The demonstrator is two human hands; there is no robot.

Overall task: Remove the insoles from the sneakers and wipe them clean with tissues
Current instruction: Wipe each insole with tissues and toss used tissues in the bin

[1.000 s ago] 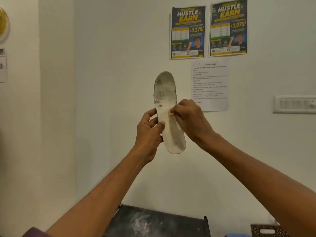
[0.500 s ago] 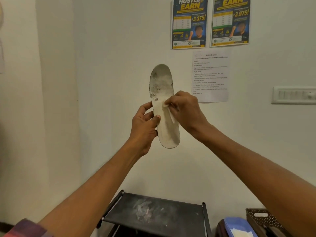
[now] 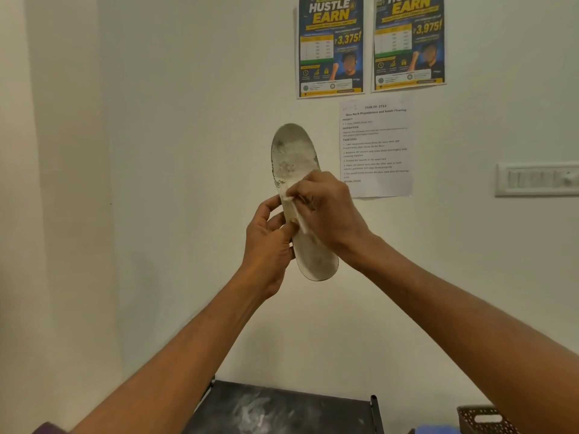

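**Smudged insole held up to the wall, tissue pressed on its middle**

At the centre we see a flat, off-white shoe insole [image 3: 294, 158], grey with smudges over its broad toe end. It is in the air in front of the cream wall [image 3: 188, 120], standing nearly upright with the toe up and the rounded heel down, and leaning slightly to the left at the top.

The left hand [image 3: 269, 245] grips the insole at its left edge about halfway along. The thumb lies across the front face and the fingers curl round behind.

The right hand [image 3: 332, 214] comes in from the right. Its curled fingers pinch a small crumpled white tissue [image 3: 293, 203] and press it flat against the middle of the insole, just above the left thumb. Both bare forearms reach up from the near bottom corners.

On the wall to the right of the insole hangs a white printed sheet [image 3: 376, 148] of task text. Above it hang two blue-and-yellow paper posters [image 3: 330, 45], side by side.

Further right, a white plastic switch plate [image 3: 537, 180] is cut by the edge of the view.

Low in the scene, against the wall, we see the dark, scuffed top of a black metal shelf [image 3: 282, 408]. To its right is the rim of a dark perforated basket [image 3: 482, 418], with a blue object [image 3: 435, 430] just beside it that we cannot identify.
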